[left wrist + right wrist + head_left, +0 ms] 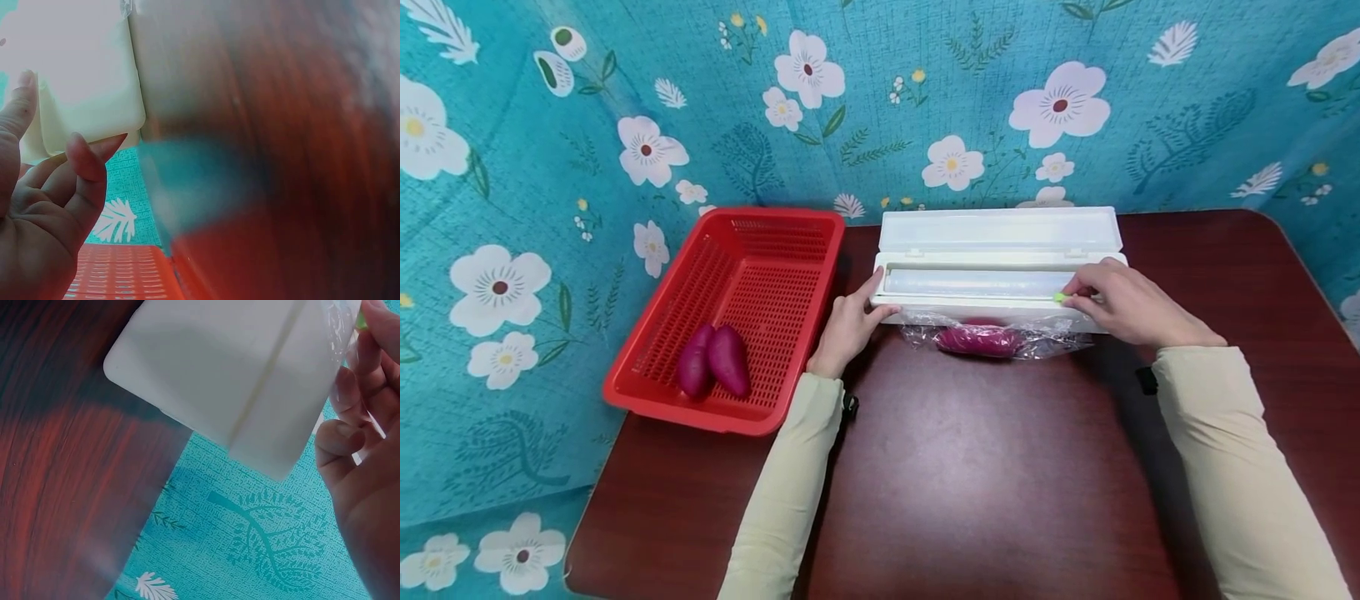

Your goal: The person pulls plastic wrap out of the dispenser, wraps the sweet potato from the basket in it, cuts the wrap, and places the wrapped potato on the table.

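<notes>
A white cling film dispenser (925,302) stands at the back of the table with its lid (1000,229) raised and a film roll (970,282) inside. My left hand (846,329) grips its left end, fingers bent around the corner in the left wrist view. At the right end, my right hand (1123,304) pinches the small green slide cutter (1059,297) between thumb and fingertips. Clear film (1048,342) hangs over the front edge, around a purple sweet potato (981,340) lying against the dispenser's front. In the right wrist view the slide cutter is mostly hidden by fingers.
A red plastic basket (831,275) stands on the left, near my left forearm, with two purple sweet potatoes (727,360) in it. A blue flowered cloth (962,108) hangs behind the dark wooden table (977,483).
</notes>
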A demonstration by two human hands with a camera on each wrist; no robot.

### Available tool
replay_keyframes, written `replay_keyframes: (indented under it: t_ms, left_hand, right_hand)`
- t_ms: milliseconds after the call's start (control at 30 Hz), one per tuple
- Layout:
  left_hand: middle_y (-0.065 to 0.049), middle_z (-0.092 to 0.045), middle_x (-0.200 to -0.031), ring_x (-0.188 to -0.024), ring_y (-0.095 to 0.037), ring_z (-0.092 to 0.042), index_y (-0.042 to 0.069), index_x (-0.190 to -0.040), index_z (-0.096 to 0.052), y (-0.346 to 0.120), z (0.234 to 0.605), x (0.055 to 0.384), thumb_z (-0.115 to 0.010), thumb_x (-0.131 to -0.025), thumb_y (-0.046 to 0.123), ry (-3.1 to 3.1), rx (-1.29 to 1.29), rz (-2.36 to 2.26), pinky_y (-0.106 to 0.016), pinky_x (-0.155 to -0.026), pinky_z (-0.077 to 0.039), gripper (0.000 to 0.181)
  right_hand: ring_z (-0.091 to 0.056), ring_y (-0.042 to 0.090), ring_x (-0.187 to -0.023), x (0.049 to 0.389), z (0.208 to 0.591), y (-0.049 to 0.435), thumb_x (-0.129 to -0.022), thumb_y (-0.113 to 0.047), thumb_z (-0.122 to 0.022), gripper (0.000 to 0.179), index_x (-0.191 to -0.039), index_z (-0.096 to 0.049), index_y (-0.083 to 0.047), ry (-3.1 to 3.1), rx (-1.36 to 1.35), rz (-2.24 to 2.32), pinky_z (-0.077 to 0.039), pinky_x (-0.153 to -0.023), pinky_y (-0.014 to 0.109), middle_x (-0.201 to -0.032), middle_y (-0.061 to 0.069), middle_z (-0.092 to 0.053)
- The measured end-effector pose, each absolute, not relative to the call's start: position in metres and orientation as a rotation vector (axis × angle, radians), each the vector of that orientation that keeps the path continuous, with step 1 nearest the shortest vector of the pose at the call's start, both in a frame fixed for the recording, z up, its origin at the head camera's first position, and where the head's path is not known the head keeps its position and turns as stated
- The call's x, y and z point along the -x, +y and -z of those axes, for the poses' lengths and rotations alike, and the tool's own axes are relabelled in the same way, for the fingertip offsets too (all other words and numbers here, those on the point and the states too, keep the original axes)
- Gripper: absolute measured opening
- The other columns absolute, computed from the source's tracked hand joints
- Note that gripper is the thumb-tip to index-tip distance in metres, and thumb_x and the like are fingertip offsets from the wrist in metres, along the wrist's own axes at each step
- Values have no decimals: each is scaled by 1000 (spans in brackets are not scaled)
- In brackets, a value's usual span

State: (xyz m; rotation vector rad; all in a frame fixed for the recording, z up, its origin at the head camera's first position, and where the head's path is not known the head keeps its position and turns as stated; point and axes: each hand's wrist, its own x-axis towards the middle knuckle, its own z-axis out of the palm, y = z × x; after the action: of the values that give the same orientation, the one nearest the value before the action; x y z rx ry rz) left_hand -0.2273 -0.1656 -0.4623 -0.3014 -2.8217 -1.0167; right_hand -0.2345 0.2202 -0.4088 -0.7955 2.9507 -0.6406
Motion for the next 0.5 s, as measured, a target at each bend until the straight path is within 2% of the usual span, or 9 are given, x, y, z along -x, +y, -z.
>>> replay_keyframes:
  t_ms: [267, 433, 500]
  left_hand:
    - [-16, -67, -80, -52, -12, -41, 20, -149, -36, -160, 463, 230, -65, -86, 43, -2831, 335, 1020, -28, -59, -43, 73]
    - [-9, -60, -68, -50, -11, -36, 21, -149, -36, -161, 463, 230, -65, -87, 43, -2830, 328, 1051, -27, -55, -40, 72]
    - [-10, -66, -77, -53, -11, -42, 21, -149, -36, -164, 463, 230, -65, -87, 42, -2826, 323, 1060, -28, -57, -42, 72]
  right_hand:
    - [-51, 20, -89, 231, 409, 229, -88, -15, -70, 12, -99, -69, -10, 2966, 790, 632, -40, -74, 40, -91, 4, -67]
    - [-53, 19, -87, 230, 410, 237, -87, -13, -71, 11, -97, -69, -10, 2986, 814, 639, -41, -74, 39, -90, 4, -67]
    - [-52, 18, -81, 229, 410, 244, -85, -12, -72, 12, -97, -69, -9, 3014, 807, 631, -41, -71, 35, -88, 4, -65]
